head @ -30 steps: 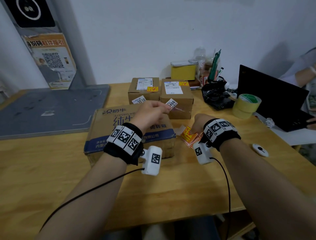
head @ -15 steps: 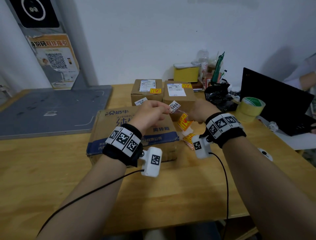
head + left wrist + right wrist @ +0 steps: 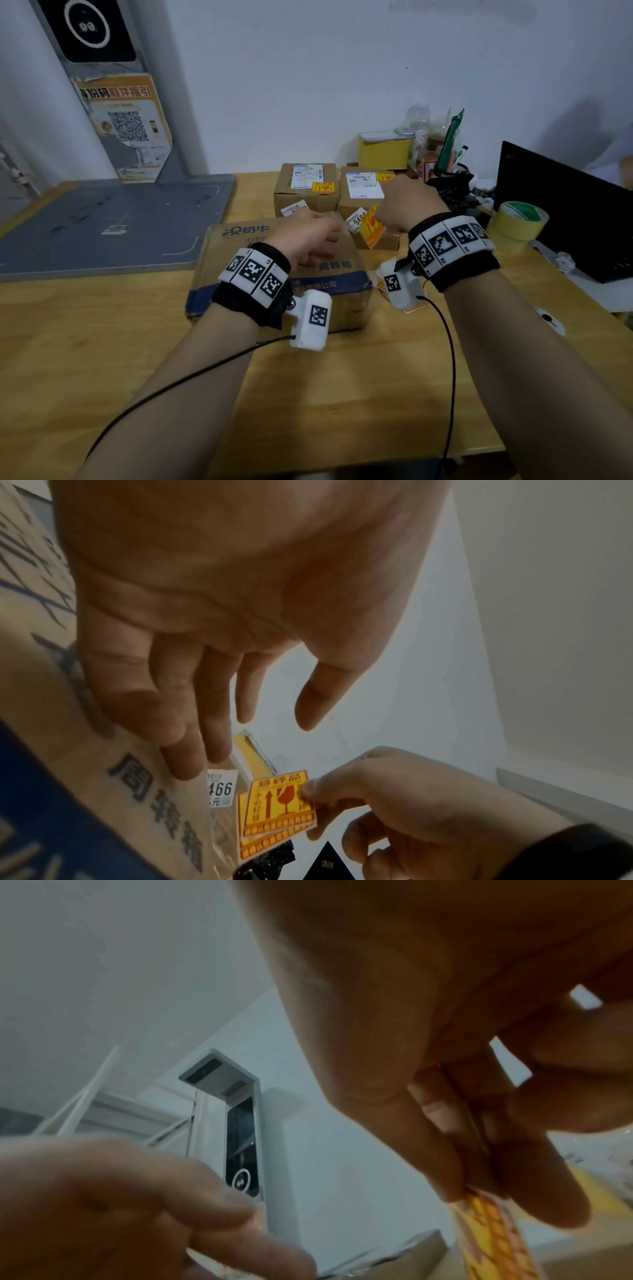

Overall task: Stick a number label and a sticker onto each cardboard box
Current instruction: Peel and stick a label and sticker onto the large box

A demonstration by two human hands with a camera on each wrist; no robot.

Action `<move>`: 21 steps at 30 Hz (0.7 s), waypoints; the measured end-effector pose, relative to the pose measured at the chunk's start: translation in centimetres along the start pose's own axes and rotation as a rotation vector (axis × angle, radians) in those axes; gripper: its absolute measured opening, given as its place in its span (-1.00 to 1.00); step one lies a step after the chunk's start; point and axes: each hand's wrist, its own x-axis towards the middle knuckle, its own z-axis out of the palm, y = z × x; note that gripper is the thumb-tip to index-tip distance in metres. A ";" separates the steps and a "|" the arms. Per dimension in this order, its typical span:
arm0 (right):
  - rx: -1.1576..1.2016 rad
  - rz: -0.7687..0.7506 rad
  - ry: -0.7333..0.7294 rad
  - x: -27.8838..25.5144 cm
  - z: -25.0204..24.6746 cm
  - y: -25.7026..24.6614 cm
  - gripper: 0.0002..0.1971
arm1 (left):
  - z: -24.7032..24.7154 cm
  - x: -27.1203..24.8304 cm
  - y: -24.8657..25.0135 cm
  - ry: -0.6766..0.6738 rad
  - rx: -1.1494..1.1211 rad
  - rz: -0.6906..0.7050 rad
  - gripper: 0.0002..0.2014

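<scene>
The right hand [image 3: 404, 802] pinches the yellow stickers [image 3: 279, 807] by their edge, just beside the number label [image 3: 221, 791], while the left hand [image 3: 219, 620] hangs spread above.

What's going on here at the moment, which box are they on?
A person is labelling parcels at a wooden table. The right hand pinches a small stack of yellow fragile stickers near the front of the right-hand small box. A white number label reading 466 sits on that box's front. The left hand hovers with loose fingers over the big printed carton, holding nothing. The left-hand small box already carries a number label and a yellow sticker.
</scene>
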 end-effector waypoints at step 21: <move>0.688 0.028 -0.106 -2.2 -1.5 0.2 -0.84 | 0.2 0.3 0.6 0.033 -0.054 0.097 -0.72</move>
